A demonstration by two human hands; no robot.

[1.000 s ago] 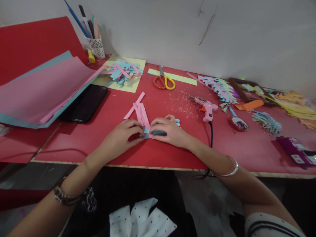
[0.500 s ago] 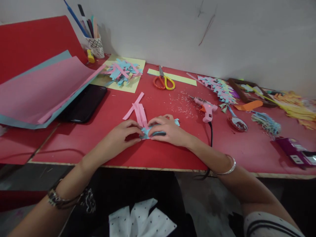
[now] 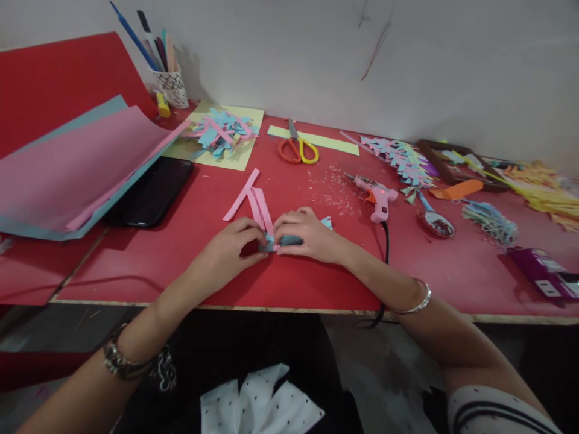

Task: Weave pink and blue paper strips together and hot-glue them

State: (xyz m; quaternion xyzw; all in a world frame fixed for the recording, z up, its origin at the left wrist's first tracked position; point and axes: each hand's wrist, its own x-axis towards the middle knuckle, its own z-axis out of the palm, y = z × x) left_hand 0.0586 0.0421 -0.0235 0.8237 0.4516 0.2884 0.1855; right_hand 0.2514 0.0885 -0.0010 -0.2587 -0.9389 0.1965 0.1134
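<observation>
On the red tabletop, my left hand [image 3: 233,248] pinches the left end of a small blue paper strip [image 3: 268,245]. My right hand [image 3: 308,235] has its fingers closed on the right part of the same strip, and part of it lies hidden under them. A bit of pink paper shows at the strip's front edge, between the fingertips. Just beyond the fingertips lie several loose pink paper strips [image 3: 260,209], one crossing to the left. A light blue cut paper end [image 3: 326,223] sticks out behind my right hand.
Scissors [image 3: 298,147] lie at the back. A pink glue gun [image 3: 377,196] rests to the right, its cord running over the front edge. A black phone [image 3: 151,193] and large paper sheets [image 3: 76,163] are left. Cut paper pieces [image 3: 221,132] are heaped on a yellow sheet [image 3: 244,158].
The blue strip looks narrower between my fingers, and a pink bit now shows at its front edge. My left hand has shifted slightly right. The view has moved a little.
</observation>
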